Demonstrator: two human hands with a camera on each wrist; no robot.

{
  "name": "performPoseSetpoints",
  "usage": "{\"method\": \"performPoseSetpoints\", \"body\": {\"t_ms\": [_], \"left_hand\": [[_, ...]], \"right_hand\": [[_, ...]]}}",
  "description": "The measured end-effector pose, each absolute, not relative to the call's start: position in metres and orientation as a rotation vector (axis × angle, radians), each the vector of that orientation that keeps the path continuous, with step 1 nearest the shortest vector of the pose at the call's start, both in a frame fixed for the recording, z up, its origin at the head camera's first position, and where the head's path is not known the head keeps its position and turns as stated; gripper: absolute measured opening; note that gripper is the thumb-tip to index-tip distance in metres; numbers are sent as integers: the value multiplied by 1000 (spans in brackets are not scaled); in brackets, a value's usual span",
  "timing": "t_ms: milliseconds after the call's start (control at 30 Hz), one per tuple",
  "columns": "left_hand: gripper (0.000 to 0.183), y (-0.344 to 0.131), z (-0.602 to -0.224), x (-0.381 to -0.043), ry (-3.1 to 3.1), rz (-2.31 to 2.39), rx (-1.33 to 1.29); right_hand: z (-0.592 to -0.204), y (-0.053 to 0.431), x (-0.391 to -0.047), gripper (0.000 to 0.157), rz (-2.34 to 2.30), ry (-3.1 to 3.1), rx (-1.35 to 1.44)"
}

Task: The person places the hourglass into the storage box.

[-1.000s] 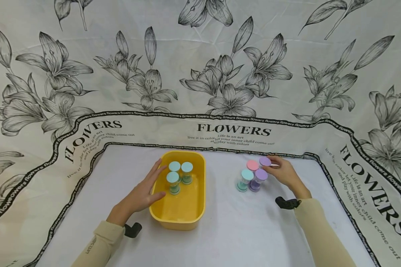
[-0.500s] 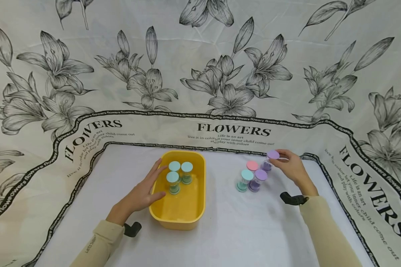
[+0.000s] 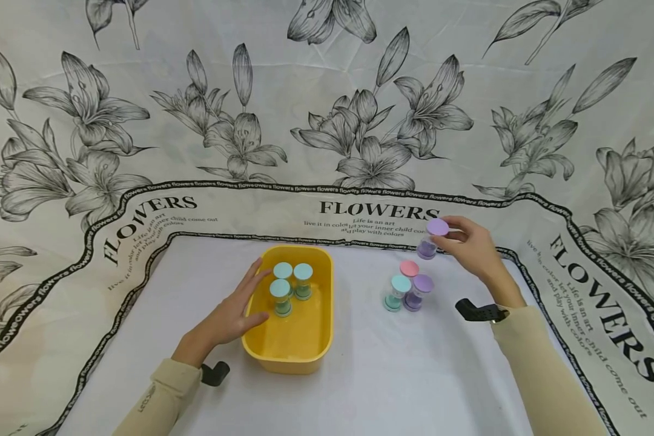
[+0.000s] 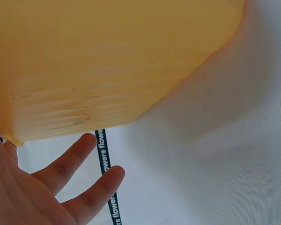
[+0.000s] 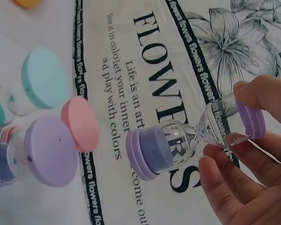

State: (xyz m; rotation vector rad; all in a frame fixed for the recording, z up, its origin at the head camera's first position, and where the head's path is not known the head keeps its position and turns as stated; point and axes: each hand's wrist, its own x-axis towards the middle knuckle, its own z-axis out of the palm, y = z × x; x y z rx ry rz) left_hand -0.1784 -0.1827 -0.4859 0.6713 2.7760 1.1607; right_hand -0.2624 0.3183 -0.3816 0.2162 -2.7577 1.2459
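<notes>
My right hand (image 3: 473, 247) pinches a purple hourglass (image 5: 152, 147) by its top cap, up off the table. Through its glass, the purple sand shows in the lower bulb. Below it in the head view stand a pink-capped hourglass (image 3: 409, 268), a teal hourglass (image 3: 396, 293) and another purple hourglass (image 3: 418, 293), close together. My left hand (image 3: 230, 312) rests at the left rim of a yellow tub (image 3: 287, 366), fingers spread. In the left wrist view two fingers stick out straight beside the tub wall (image 4: 107, 70). Inside the tub stand 3 teal hourglasses (image 3: 281, 297).
A white cloth (image 3: 370, 375) covers the table. Behind and at the sides rises a flower-printed cloth (image 3: 332, 145) with a dark lettered border. The tub stands left of the group of hourglasses, with a stretch of cloth between them.
My right hand has lifted the purple hourglass up and away from the group, first drifting right, then back and higher. The left hand and tub stay in place.
</notes>
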Motion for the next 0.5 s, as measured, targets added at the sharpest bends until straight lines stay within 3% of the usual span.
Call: {"method": "performPoseSetpoints", "body": {"t_ms": [500], "left_hand": [[84, -181, -486, -180, 2796, 1161, 693]], "right_hand": [[-340, 246, -251, 50, 1258, -2772, 604]]}}
